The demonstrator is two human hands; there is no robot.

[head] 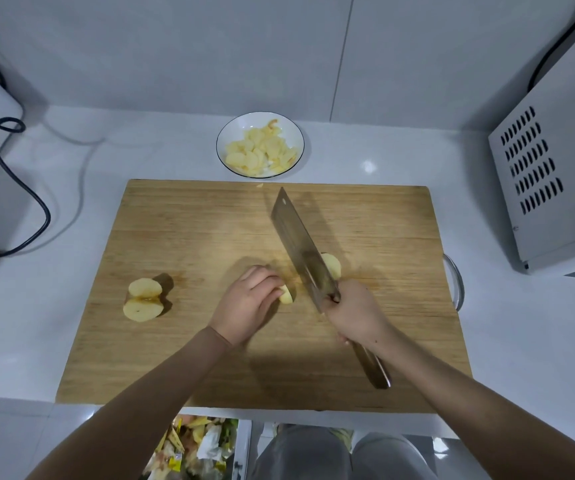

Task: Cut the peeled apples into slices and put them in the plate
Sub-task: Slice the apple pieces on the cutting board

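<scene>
Left hand: fingers curled down on a small apple piece, pinning it to the board. Right hand: fingers wrapped round the cleaver handle. The blade ran far-left across mid-board, between the pinned piece and a chunk to its right, which it partly hid. Could not tell whether the edge touched the board.

A larger cut apple sat at the board's left, well apart from both hands. The plate stood just beyond the board's far edge, holding slices.

Surroundings:
- Right: a vented white appliance.
- Left: cables on the counter.
- Below the near edge: a bin of peelings.
</scene>
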